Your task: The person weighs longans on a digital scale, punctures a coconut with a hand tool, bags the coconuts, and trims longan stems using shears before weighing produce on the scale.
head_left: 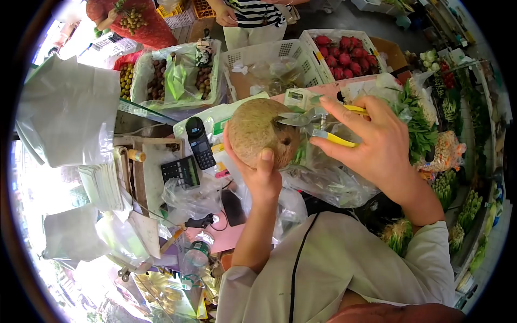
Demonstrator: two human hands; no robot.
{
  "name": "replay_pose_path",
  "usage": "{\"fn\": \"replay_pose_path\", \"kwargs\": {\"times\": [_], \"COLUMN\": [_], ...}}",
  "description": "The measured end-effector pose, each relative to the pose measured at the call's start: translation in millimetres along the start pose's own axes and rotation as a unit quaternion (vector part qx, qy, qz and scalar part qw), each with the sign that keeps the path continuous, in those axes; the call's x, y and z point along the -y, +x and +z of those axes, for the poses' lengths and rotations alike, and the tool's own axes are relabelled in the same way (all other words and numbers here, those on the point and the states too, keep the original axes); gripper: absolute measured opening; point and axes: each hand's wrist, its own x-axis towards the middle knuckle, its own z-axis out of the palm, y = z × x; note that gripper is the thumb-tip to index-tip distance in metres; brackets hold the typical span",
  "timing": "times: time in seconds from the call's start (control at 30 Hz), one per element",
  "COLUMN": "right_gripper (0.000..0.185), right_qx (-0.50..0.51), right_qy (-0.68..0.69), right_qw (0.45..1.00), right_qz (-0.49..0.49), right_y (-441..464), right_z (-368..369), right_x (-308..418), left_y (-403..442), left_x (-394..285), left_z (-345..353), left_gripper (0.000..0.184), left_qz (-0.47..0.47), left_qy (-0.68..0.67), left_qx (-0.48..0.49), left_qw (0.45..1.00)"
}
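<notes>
A round brown coconut (pixel 257 126) with a dark hole in its shell rests in my left hand (pixel 258 172), the thumb lying across its lower side. My right hand (pixel 377 140) has its thumb and fingers on the yellow handles of spring-loaded shears (pixel 334 128). The metal blades of the shears touch the upper right of the coconut beside the hole. Below the coconut and shears lies clear plastic bagging (pixel 339 183).
A cordless phone (pixel 200 145) and a calculator (pixel 180 171) lie left of the coconut. Beyond are crates of fruit, one with red dragon fruit (pixel 349 56). Leafy greens (pixel 412 118) are at right. Two people stand at the top, one in a striped shirt (pixel 256 15).
</notes>
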Motion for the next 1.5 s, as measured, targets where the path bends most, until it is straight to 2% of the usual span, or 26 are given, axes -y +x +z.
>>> {"fn": "replay_pose_path", "kwargs": {"times": [0.03, 0.17, 0.23, 0.27, 0.33, 0.67, 0.83, 1.07, 1.5], "right_gripper": [0.059, 0.058, 0.057, 0.057, 0.06, 0.06, 0.061, 0.062, 0.065], "right_qx": [-0.032, -0.009, 0.048, 0.049, 0.03, 0.0, 0.026, 0.02, 0.004], "right_qy": [-0.003, 0.036, 0.136, 0.138, 0.093, -0.003, -0.051, -0.059, -0.156], "right_qw": [0.999, 0.999, 0.986, 0.986, 0.994, 0.997, 0.995, 0.992, 0.97], "right_qz": [-0.007, 0.027, 0.083, 0.085, 0.043, -0.072, -0.076, -0.111, -0.189], "right_y": [-1, -7, -11, -11, -9, 4, 6, 0, -2], "right_z": [4, 19, 22, 20, 8, -9, -23, -29, -40], "right_x": [1, -2, -11, -13, -17, -12, -3, 5, -2], "left_y": [0, 3, 0, 0, -1, -1, -4, -7, -13], "left_x": [0, 13, 16, 13, 6, 3, 6, 5, -11], "left_z": [0, -16, -21, -20, -15, -13, -16, -12, 11], "left_gripper": [0.105, 0.1, 0.091, 0.091, 0.076, 0.077, 0.075, 0.071, 0.063], "left_qz": [0.003, -0.017, -0.064, -0.065, -0.139, -0.125, -0.076, -0.083, -0.176], "left_qy": [0.006, -0.035, -0.084, -0.081, -0.193, -0.164, -0.106, -0.109, -0.113], "left_qx": [-0.008, -0.004, -0.002, -0.003, -0.003, 0.016, 0.025, 0.035, -0.004], "left_qw": [1.0, 0.999, 0.994, 0.995, 0.971, 0.978, 0.991, 0.99, 0.978]}}
